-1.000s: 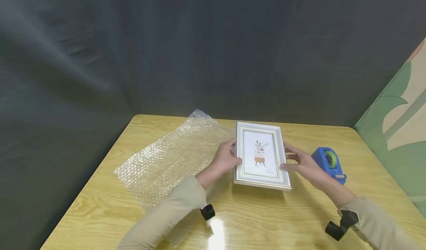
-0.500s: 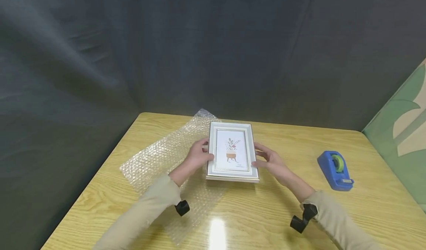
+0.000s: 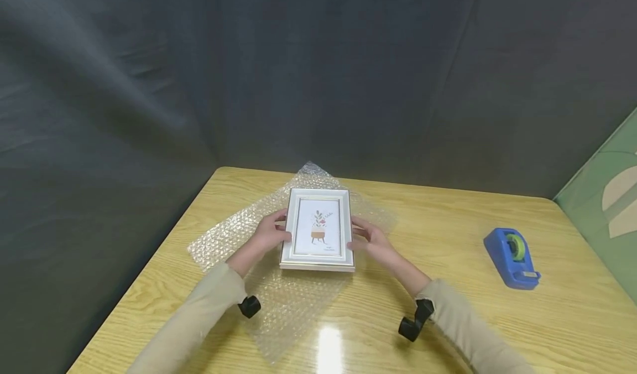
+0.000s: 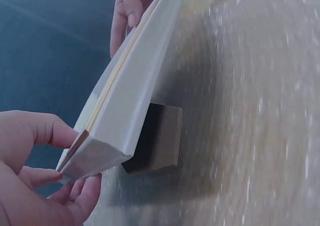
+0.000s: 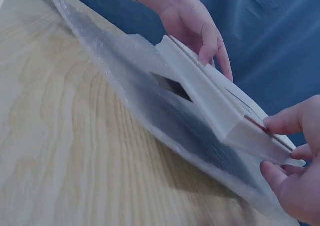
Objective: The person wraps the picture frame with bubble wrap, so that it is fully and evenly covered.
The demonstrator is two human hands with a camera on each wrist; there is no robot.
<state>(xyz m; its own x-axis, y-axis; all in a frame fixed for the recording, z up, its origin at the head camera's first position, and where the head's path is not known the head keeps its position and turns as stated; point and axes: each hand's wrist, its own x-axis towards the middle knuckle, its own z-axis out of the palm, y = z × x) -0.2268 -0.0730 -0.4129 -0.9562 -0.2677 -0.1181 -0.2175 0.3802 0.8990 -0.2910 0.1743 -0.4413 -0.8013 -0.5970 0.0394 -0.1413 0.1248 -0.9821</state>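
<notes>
Both hands hold a white picture frame by its opposite long sides, its printed potted-plant picture facing up. My left hand grips the left side, thumb on the front face and fingers beneath. On the right side my right hand pinches the edge in the same way. Under the frame lies a sheet of clear bubble wrap. In the left wrist view a dark stand flap juts from the frame's back toward the wrap. The frame is tilted and held above the wrap; whether the flap touches it I cannot tell.
A blue tape dispenser with a green roll stands at the right of the wooden table. A dark curtain hangs behind the table, and a green patterned panel borders it at the right.
Both hands have carried the picture frame leftward, from beside the bubble wrap to over its middle. My view has turned slightly right-to-left relative to the table; the grips look the same.
</notes>
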